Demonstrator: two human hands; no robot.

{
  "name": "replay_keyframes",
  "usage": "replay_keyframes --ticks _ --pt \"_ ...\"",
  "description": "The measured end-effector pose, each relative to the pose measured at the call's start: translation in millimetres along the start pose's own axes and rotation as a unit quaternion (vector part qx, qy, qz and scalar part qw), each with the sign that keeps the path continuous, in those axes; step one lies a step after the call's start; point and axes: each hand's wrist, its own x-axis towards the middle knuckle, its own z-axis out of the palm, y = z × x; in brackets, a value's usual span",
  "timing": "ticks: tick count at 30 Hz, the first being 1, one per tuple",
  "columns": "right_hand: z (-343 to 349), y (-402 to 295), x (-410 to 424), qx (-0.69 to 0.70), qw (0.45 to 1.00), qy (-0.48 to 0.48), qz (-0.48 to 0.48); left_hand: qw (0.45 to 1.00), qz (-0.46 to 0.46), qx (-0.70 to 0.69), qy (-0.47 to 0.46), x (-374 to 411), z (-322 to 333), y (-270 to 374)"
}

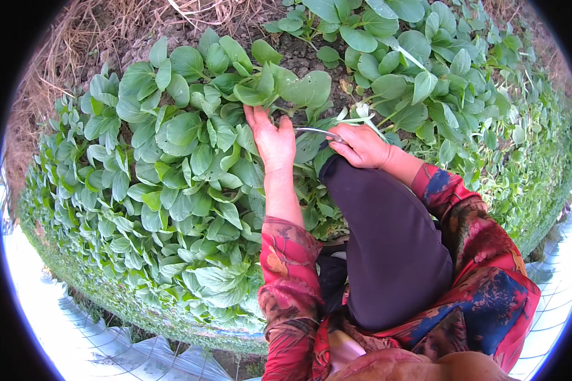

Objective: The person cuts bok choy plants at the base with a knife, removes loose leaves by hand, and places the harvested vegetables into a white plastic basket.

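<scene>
My left hand reaches in among the leafy green plants, its fingers at the base of a broad-leaved one; leaves hide the fingertips, so what they hold cannot be told. In my right hand is a thin curved metal blade, probably a sickle, whose tip points toward my left hand. The handle is hidden in my fist. Cut-looking pale stalks lie just beyond my right hand, on leaves and soil.
My bent knee in dark trousers is close below my right hand. Dense plants spread to both sides. Dry straw and bare soil lie at the far edge. Plastic sheeting over a frame shows at the rim.
</scene>
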Motion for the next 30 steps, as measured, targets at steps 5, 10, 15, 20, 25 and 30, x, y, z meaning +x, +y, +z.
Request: replay_keyframes --ticks 5,10,15,20,25,30 --pt "21 0 43 0.041 0.998 0.010 0.051 0.993 -0.072 -0.091 -0.013 20 -9 -9" --pt "19 26 73 0.115 0.941 0.050 0.315 0.988 -0.098 -0.116 -0.018 25 -12 -15" --pt "7 27 73 0.059 0.957 0.005 0.284 0.978 -0.105 -0.181 0.000 27 -14 -21" --pt "8 31 81 -0.006 0.964 -0.015 0.265 0.965 -0.154 -0.213 -0.011 27 -13 -14" --pt "7 27 93 -0.051 0.962 -0.049 0.262 0.964 -0.138 -0.227 -0.028 25 -17 -28" --pt "3 17 99 -0.128 0.954 -0.077 0.259 0.957 -0.141 -0.253 -0.009 19 -14 -36"
